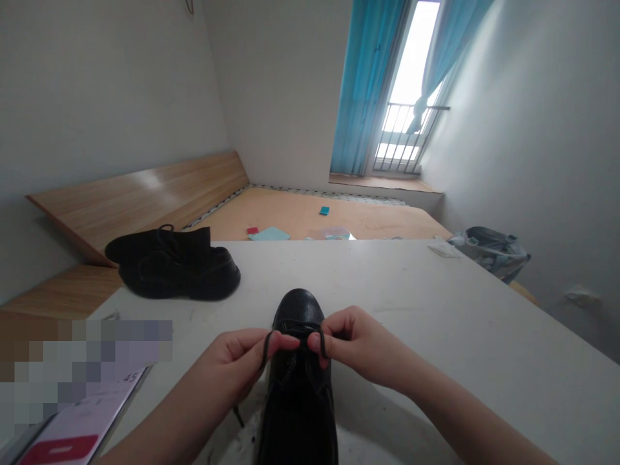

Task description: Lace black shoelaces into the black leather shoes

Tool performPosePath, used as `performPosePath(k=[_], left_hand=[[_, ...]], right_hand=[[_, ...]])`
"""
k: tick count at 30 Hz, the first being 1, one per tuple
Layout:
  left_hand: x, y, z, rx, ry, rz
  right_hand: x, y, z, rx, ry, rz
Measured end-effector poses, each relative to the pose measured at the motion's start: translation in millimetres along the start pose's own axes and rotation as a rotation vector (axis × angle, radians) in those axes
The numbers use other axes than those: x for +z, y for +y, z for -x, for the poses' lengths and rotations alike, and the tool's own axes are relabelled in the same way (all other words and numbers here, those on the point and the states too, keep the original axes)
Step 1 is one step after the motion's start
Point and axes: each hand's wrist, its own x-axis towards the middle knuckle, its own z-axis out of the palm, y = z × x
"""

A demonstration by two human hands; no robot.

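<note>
A black leather shoe lies on the white table with its toe pointing away from me. Over its front, my left hand pinches a dark shoelace that loops across the fingers. From the other side my right hand grips the lace too, a loop of it hanging over the thumb. The fingertips of both hands nearly meet above the shoe's eyelets. A loose lace end dangles below my left hand. Part of the knot area is hidden by the fingers.
More black footwear sits at the table's left, laces on top. A phone-like screen is at lower left. Beyond the white table lies a bed with small items; a bagged bin stands at right.
</note>
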Motion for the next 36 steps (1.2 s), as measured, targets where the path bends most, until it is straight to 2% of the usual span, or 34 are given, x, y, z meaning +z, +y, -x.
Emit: performPosePath(k=[3, 5, 7, 9, 12, 16, 20, 25, 30, 33, 36], left_hand=[[-0.6, 8, 2, 0.215, -0.041, -0.338], [0.9, 8, 3, 0.352, -0.017, -0.591], [3.9, 7, 5, 0.430, 0.021, -0.776], [7.7, 4, 6, 0.442, 0.046, -0.860], [12.4, -1, 5, 0.429, 0.087, -0.866], [12.0, -5, 2, 0.477, 0.105, -0.684], [7.0, 3, -1, 0.516, 0.088, -0.562], [5.2, 17, -1, 0.403, 0.012, -0.604], [0.3, 25, -1, 0.313, 0.037, -0.755], [-6.6, 29, -2, 0.291, 0.034, -0.759], [-14.6, 33, -2, 0.266, 0.010, -0.744]], right_hand=[[2, -2, 2, -0.022, -0.054, -0.085], [5, -3, 3, -0.042, -0.058, -0.125], [8, -4, 3, -0.051, -0.043, -0.150], [11, -5, 4, -0.046, -0.022, -0.146], [13, -5, 5, -0.027, 0.016, -0.113], [14, -7, 4, 0.003, 0.011, -0.130], [11, -7, 1, 0.040, -0.009, -0.153], [7, -5, 1, 0.023, -0.033, -0.131], [8, -11, 5, 0.041, 0.009, -0.102], [11, -15, 7, -0.035, 0.089, 0.016], [9, -15, 8, -0.270, 0.173, 0.320]])
